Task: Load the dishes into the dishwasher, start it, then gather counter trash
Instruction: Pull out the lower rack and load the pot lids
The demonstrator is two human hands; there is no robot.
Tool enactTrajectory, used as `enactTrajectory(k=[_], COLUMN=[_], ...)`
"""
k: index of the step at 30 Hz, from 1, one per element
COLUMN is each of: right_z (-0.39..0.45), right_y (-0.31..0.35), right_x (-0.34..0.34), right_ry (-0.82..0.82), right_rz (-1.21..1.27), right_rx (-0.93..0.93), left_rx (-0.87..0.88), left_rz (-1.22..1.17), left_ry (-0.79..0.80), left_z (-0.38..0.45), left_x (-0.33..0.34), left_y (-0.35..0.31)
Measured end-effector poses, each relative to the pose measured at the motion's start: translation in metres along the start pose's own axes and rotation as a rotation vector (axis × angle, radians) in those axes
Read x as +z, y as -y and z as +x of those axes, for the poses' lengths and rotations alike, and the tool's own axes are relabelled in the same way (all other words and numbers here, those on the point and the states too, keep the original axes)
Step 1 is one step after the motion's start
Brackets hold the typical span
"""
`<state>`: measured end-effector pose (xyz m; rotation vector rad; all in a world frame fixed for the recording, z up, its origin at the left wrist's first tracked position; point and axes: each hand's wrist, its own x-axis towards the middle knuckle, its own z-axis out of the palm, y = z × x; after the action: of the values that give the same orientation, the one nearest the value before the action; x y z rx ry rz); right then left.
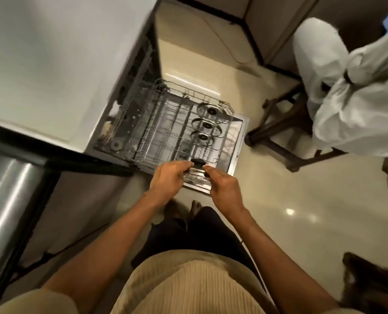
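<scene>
Dim warm light, motion blur, floor (301,211) glare.

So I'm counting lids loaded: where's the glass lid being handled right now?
Head view, centre: the glass lid with a black knob is between both hands, above the wire rack's near edge.

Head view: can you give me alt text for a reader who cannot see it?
Seen from above, a person's left hand and right hand together hold a glass lid with a black knob over the near end of a pulled-out dishwasher rack. Three more lids stand in a row in the rack, above the open dishwasher door.
</scene>
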<state>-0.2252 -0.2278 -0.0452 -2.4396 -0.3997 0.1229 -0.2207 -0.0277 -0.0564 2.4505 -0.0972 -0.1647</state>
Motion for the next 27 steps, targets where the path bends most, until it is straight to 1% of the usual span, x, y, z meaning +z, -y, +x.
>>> enactTrajectory(k=[2, 5, 11, 16, 18, 21, 27], right_z=[0.003, 0.024, 0.077, 0.125, 0.143, 0.162, 0.176], right_y=[-0.004, -0.028, -0.084, -0.123, -0.138, -0.16, -0.197], right_x=[0.004, 0.005, 0.021, 0.031, 0.04, 0.057, 0.098], right_ry=[-0.018, -0.049, -0.03, 0.012, 0.037, 0.098, 0.116], right_rz=[-0.01, -0.04, -0.078, -0.092, -0.074, -0.056, -0.034], right_rx=[0.038, 0.144, 0.247, 0.251, 0.284, 0.332, 0.416], left_rx=[-0.002, 0.036, 0.056, 0.034, 0.019, 0.046, 0.04], left_rz=[0.05, 0.06, 0.185, 0.222, 0.207, 0.187, 0.194], left_ry=[0.107, 0.26, 0.417, 0.442, 0.44, 0.43, 0.455], left_z=[0.019, 0.067, 0.149, 0.201, 0.216, 0.236, 0.264], left_x=[-0.002, 0.011, 0.036, 0.062, 0.072, 0.089, 0.13], left_y=[0.002, -0.002, 0.004, 0.03, 0.04, 0.057, 0.093])
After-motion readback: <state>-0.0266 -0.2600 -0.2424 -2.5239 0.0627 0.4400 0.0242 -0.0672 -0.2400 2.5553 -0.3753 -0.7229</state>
